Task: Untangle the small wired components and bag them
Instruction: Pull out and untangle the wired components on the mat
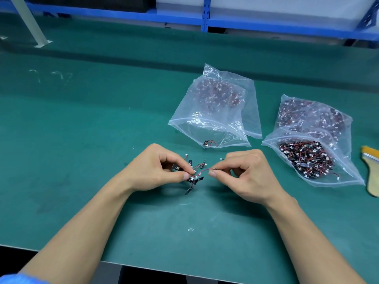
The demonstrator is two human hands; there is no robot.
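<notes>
1. Counter [82, 140]: green mat surface. All task items lie on its right half, near the front edge.

2. My left hand [158, 167]: fingers curled, thumb and fingertips pinching the tangle of wired components [192, 177]. The tangle is held just above the counter, between both hands.

3. Tangle, appearance: several small black rectangular boards, each with a thin red-and-black wire pair ending in a small white connector. The boards point out at different angles, and some hang below my thumb.

4. One wire [203, 171] arcs from the tangle to the right.

5. My right hand [248, 175]: fingers curled, thumb and forefinger pinching the black end of that wire. A white connector [221, 159] shows just above the fingertips.

6. Centre zip bag [205, 128]: clear plastic, lying beyond the hands with its mouth toward me. A mass of the same red-wired components fills its far end. A single component [209, 143] lies at the near edge.

7. Right zip bags: a front bag [348, 177] packed with black boards and red wires, its mouth facing left, and a rear bag [291, 101] touching it, also full.

8. Brush [371, 173]: at the right edge, just beside the front bag.
</notes>
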